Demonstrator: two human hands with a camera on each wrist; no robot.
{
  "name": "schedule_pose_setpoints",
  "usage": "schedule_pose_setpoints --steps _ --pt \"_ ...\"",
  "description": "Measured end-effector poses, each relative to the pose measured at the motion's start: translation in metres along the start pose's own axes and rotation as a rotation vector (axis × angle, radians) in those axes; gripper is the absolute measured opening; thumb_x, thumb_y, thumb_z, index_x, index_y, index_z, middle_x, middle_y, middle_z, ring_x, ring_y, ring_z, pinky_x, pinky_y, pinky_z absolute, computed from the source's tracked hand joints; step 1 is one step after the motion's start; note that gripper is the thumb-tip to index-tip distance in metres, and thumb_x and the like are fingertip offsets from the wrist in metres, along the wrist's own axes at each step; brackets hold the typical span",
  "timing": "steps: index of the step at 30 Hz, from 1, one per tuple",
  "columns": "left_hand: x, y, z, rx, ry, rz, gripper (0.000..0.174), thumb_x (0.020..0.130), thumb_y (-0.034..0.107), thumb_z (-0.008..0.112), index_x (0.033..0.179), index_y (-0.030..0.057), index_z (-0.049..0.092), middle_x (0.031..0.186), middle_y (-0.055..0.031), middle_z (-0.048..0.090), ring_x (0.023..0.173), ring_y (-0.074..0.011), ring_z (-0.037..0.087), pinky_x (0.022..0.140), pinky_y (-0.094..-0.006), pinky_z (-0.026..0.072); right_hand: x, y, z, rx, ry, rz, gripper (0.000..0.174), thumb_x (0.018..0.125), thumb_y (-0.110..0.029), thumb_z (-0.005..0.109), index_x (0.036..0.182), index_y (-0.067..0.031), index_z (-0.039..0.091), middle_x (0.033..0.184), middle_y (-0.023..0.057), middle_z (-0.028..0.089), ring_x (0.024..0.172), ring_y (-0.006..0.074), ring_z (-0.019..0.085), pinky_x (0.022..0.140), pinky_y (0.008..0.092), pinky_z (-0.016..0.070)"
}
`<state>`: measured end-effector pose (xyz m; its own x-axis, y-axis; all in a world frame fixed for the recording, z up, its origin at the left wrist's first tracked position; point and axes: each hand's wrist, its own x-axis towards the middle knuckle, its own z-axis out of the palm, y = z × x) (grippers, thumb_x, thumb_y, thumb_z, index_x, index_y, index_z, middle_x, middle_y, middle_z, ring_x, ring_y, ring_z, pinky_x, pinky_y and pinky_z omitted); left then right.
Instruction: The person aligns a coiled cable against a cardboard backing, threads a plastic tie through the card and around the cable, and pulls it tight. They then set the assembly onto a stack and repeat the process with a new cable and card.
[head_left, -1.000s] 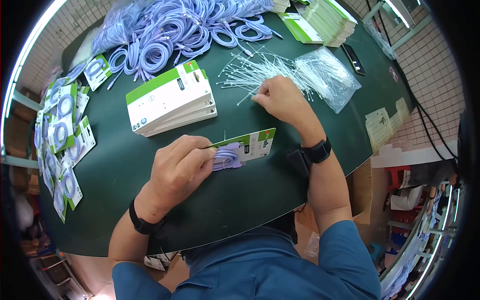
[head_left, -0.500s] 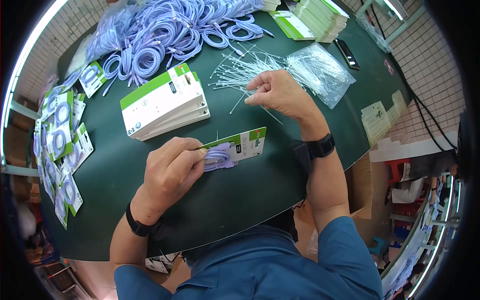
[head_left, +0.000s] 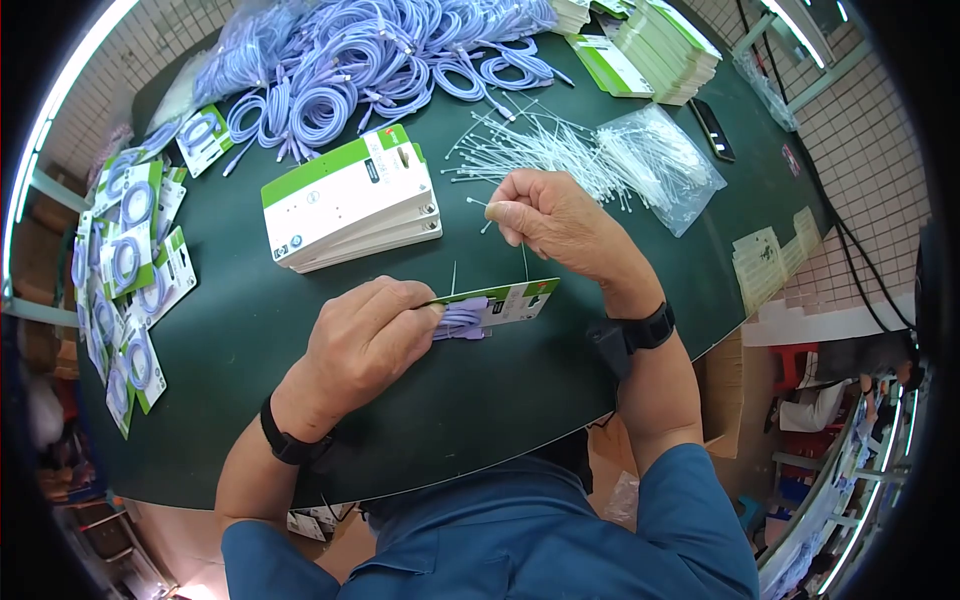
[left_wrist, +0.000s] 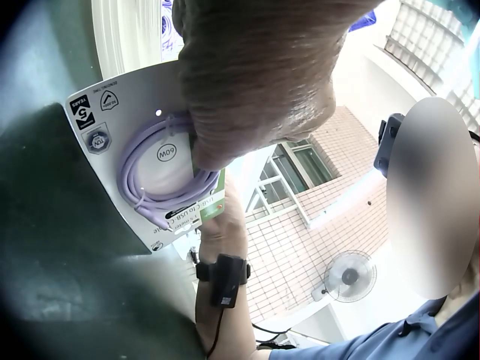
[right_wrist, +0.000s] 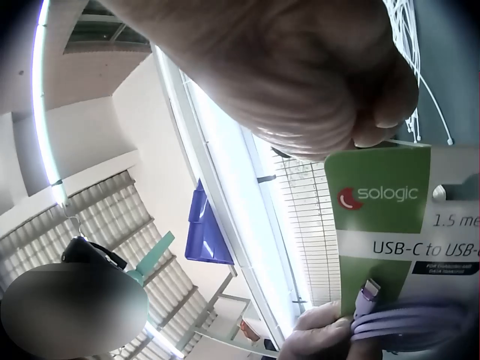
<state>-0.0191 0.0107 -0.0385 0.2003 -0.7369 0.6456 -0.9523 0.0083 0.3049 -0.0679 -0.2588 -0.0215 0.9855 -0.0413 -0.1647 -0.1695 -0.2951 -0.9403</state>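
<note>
In the head view, my left hand (head_left: 370, 335) pinches the left end of a green-and-white packaging card (head_left: 525, 303) between thumb and fingers. A coiled purple USB-C cable (head_left: 462, 318) lies against the card, and a thin white tie end (head_left: 454, 277) sticks up behind its top edge. Thumb and forefinger of my right hand (head_left: 555, 225) pinch a white cable tie (head_left: 525, 262), whose tail hangs down toward the card's right end. The left wrist view shows the cable coil (left_wrist: 169, 169) against the card's white face. Printed USB-C lettering on the card (right_wrist: 382, 217) shows in the right wrist view.
Loose cable ties (head_left: 540, 150) spread beside a clear bag of ties (head_left: 665, 165). A stack of cards (head_left: 350, 200) stands ahead of my left hand. Purple cables (head_left: 340, 70) heap at the back; carded cables (head_left: 130, 265) pile at left. A phone (head_left: 713, 130) lies at right.
My right hand has come away from the loose ties toward the card, drawing out a cable tie. My left hand keeps its grip on the card and cable.
</note>
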Motion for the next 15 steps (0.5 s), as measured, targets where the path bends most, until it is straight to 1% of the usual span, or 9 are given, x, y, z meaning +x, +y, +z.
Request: schedule_pose_setpoints --steps 2,7,10,11,14,15 --pt "0.0 0.0 0.0 0.001 -0.003 0.002 0.028 0.071 -0.007 0.083 0.093 0.0001 0.066 0.094 -0.0122 0.07 0.074 -0.0255 0.069 0.061 -0.0334 0.0555 0.005 0.008 0.003 -0.158 0.07 -0.104 0.016 0.1 -0.017 0.07 0.093 -0.0021 0.07 0.07 -0.0026 0.064 0.062 0.0047 0.056 0.055 0.0222 0.0453" --pt "0.001 0.001 -0.001 -0.003 0.007 0.015 0.028 0.071 -0.007 0.083 0.093 0.0 0.067 0.094 -0.0121 0.07 0.074 -0.0253 0.069 0.061 -0.033 0.0559 0.006 0.011 0.005 -0.179 0.081 -0.083 0.016 0.1 -0.016 0.069 0.094 -0.0016 0.07 0.073 -0.0015 0.066 0.063 0.0054 0.057 0.056 0.0233 0.0466" --pt "0.001 0.002 -0.001 -0.001 0.008 0.02 0.028 0.072 -0.007 0.083 0.093 0.0 0.067 0.094 -0.0122 0.071 0.074 -0.0253 0.069 0.061 -0.033 0.0563 0.007 0.017 0.005 -0.082 0.098 -0.174 0.014 0.1 -0.015 0.069 0.097 -0.0019 0.072 0.08 0.0012 0.071 0.067 0.0063 0.059 0.059 0.0238 0.0491" --pt "0.001 0.002 -0.001 0.003 0.01 0.024 0.027 0.072 -0.007 0.083 0.093 0.0 0.067 0.094 -0.0122 0.071 0.074 -0.0253 0.069 0.061 -0.033 0.0564 0.008 0.018 0.005 -0.078 0.098 -0.172 0.014 0.1 -0.015 0.069 0.097 -0.0019 0.072 0.08 0.0012 0.071 0.067 0.0063 0.059 0.059 0.0238 0.0491" --pt "0.0 0.001 0.0 0.003 0.001 0.03 0.028 0.072 -0.006 0.083 0.093 0.0002 0.067 0.095 -0.0124 0.071 0.074 -0.0254 0.07 0.062 -0.0329 0.0569 0.009 0.021 0.004 0.051 0.082 -0.127 0.014 0.099 -0.016 0.07 0.104 -0.0052 0.076 0.086 0.003 0.075 0.071 0.0095 0.062 0.066 0.0226 0.0529" --pt "-0.002 0.002 0.0 -0.003 -0.009 0.024 0.028 0.072 -0.006 0.083 0.093 0.0002 0.067 0.095 -0.0124 0.071 0.074 -0.0254 0.07 0.062 -0.0329 0.0569 0.007 0.024 0.006 0.06 0.082 -0.118 0.014 0.099 -0.016 0.07 0.104 -0.0052 0.076 0.086 0.003 0.075 0.071 0.0095 0.062 0.066 0.0226 0.0529"
